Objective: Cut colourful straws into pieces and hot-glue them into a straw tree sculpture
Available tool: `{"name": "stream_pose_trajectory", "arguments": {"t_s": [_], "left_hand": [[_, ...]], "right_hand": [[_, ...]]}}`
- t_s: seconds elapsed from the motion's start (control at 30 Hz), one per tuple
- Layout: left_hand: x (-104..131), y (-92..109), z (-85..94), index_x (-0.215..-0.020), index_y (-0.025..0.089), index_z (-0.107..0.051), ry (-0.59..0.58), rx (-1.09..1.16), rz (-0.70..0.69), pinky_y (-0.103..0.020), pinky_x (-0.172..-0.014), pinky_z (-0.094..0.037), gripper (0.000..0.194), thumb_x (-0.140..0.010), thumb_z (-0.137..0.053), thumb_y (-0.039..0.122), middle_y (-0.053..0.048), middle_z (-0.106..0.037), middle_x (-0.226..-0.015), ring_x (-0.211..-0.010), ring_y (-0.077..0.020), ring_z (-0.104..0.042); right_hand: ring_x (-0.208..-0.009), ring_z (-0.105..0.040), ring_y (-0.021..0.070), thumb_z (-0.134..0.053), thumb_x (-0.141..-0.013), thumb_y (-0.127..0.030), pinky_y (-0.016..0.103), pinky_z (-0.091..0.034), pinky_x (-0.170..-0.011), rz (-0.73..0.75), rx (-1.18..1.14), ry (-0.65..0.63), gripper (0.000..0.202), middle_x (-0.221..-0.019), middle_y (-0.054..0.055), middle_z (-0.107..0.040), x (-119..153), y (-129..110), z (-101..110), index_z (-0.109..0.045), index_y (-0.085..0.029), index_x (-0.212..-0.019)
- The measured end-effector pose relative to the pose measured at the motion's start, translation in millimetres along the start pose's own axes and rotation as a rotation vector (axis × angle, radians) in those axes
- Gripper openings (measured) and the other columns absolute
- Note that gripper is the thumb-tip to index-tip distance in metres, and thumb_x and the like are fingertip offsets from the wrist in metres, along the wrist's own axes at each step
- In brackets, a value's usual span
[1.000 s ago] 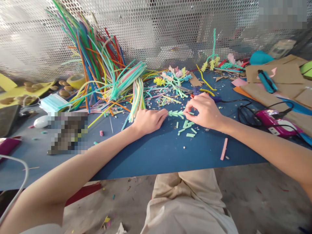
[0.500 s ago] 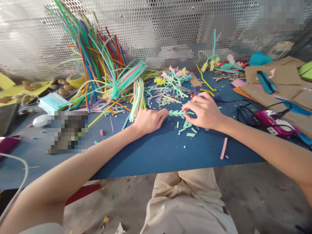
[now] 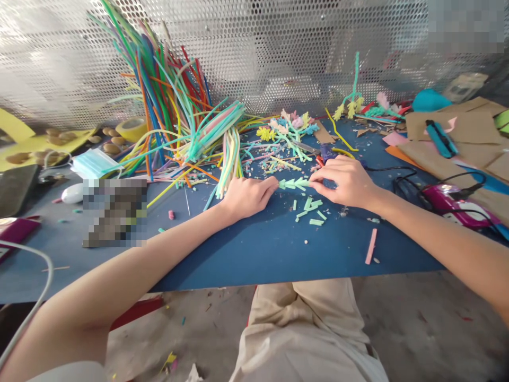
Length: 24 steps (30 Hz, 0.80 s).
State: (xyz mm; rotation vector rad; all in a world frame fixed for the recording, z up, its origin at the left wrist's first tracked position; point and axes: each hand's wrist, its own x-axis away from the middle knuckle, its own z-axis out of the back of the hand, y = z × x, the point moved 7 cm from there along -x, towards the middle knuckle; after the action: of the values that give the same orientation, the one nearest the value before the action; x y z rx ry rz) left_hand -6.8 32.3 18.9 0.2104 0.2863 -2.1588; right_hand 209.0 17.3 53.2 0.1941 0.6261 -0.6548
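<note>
Between my two hands runs a light green pipe-cleaner sprig point(image 3: 293, 184) with short slanted pieces along its stem, held level just above the blue table point(image 3: 254, 254). My left hand point(image 3: 249, 197) is closed around its left end, fingers curled under. At the other end, the thumb and forefinger of my right hand point(image 3: 345, 181) pinch the tip. Several cut green pipe-cleaner pieces point(image 3: 316, 222) lie on the table just below the sprig. Behind it are small multicoloured clippings point(image 3: 274, 164) and finished-looking pipe-cleaner sprigs point(image 3: 294, 127) in yellow, pink and blue.
A tall bundle of pipe cleaners point(image 3: 159, 106) leans against the perforated metal panel point(image 3: 278, 48). Left are a face mask point(image 3: 93, 163), a white mouse point(image 3: 72, 193) and yellow tape point(image 3: 133, 129). Right are cardboard pieces point(image 3: 431, 124), a teal cutter point(image 3: 441, 139) and a magenta power strip point(image 3: 457, 204) with black cables.
My right thumb and forefinger have closed on the sprig's right end, where they were apart around it. The whole view has shifted slightly; my left hand keeps its hold.
</note>
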Motion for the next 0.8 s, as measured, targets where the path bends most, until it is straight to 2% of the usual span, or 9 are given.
{"name": "stream_pose_trajectory", "arguments": {"t_s": [0.23,0.43,0.53,0.7,0.8], "left_hand": [[1.8,4.0,4.8,-0.130,0.027,-0.070,0.075,0.036,-0.038,-0.031,-0.061,-0.043,0.043,-0.110,-0.039,0.050,-0.007,-0.082,-0.094,-0.075,-0.0237,-0.076],[2.3,6.3,4.0,-0.119,0.026,-0.074,0.136,0.057,-0.126,-0.030,-0.060,-0.044,0.042,-0.111,-0.039,0.048,-0.006,-0.082,-0.094,-0.077,-0.0212,-0.077],[2.8,6.0,4.6,-0.122,0.028,-0.074,0.172,0.066,-0.150,-0.030,-0.059,-0.045,0.042,-0.111,-0.039,0.047,-0.005,-0.083,-0.100,-0.077,-0.0204,-0.077],[2.0,3.1,3.5,-0.126,0.030,-0.074,0.136,0.089,-0.109,-0.031,-0.060,-0.045,0.043,-0.111,-0.038,0.047,-0.005,-0.082,-0.109,-0.082,-0.0205,-0.078],[0.9,1.1,1.9,-0.120,0.030,-0.075,0.085,0.102,-0.073,-0.031,-0.061,-0.044,0.044,-0.111,-0.035,0.048,-0.006,-0.082,-0.110,-0.085,-0.0214,-0.078]], "right_hand": [[-0.079,-0.071,0.0193,-0.062,-0.102,-0.031,0.036,-0.049,-0.080,0.022,-0.007,0.027,0.020,-0.085,0.002,-0.079,-0.5,-1.0,0.6,-0.076,-0.023,-0.091],[-0.076,-0.069,0.0191,-0.061,-0.102,-0.032,0.036,-0.048,-0.080,0.008,0.006,0.027,0.021,-0.083,0.003,-0.078,-0.2,1.3,0.8,-0.078,-0.023,-0.092],[-0.074,-0.068,0.0189,-0.061,-0.101,-0.031,0.037,-0.047,-0.078,0.019,0.002,0.046,0.022,-0.081,0.003,-0.078,0.5,2.5,0.8,-0.079,-0.023,-0.092],[-0.076,-0.067,0.0207,-0.057,-0.102,-0.035,0.039,-0.046,-0.081,-0.043,0.018,-0.016,0.026,-0.083,0.004,-0.078,-0.7,9.1,-4.5,-0.079,-0.025,-0.093],[-0.076,-0.067,0.0226,-0.052,-0.102,-0.036,0.039,-0.048,-0.080,-0.154,0.003,-0.077,0.030,-0.081,0.004,-0.076,-1.5,23.4,-5.4,-0.077,-0.025,-0.090]]}}
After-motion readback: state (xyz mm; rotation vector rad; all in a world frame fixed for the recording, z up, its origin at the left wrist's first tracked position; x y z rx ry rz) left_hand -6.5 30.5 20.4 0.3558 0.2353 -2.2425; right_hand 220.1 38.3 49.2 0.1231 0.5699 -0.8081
